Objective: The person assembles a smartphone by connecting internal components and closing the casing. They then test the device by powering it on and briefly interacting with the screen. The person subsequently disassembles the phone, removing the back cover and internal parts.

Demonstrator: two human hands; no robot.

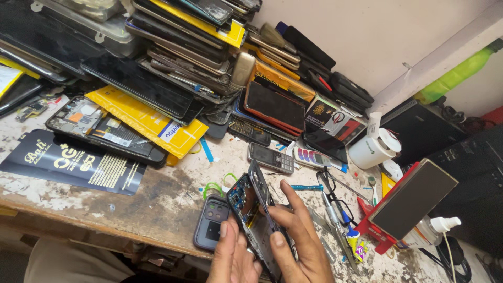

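The scarred table [157, 204] carries heaped stacks of phones [199, 47] along the wall, leaving bare space only at its front edge. There both hands grip an opened phone [255, 209], tilted up on edge so its insides face the person: left hand [230, 259] below, right hand [298, 238] bracing the frame. It shows dark circuitry, its back cover [210, 222] lying just beside.

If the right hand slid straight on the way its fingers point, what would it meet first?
The right hand points up-left along the opened phone. Past that, probably the grey keypad phone lying on the bench, though depth is unclear.
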